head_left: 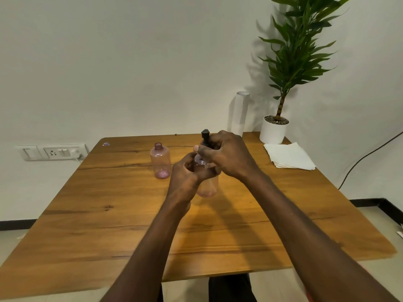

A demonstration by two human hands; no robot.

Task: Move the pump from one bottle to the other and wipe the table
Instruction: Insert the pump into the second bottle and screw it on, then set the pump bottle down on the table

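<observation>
Near the middle of the wooden tabletop [130, 225], both hands meet around a clear pink bottle [208, 186] that stands upright, its base on the wood. From the left, the left hand [187, 177] wraps its curled fingers round the upper body and shoulder of that bottle, a firm grip that hides much of the neck. Above it, the right hand [226, 155] closes its fingers round the black pump [205, 136], whose dark head and stem stick up above the knuckles; the collar where pump meets bottle is covered by the fingers, so whether it is screwed on or loose cannot be told. Just beside the left hand, to the left and a little farther back, a second pink bottle [160, 161] stands upright with its threaded mouth open and no cap, apart from the hands. At the far right of the tabletop lies a stack of white paper napkins [289, 156], well apart from both bottles. Behind them a white pot [273, 131] with a green plant [298, 51] stands at the far right corner, and a white roll [239, 114] stands against the wall beside it. On the left wall sits a switch and socket plate [52, 151].
</observation>
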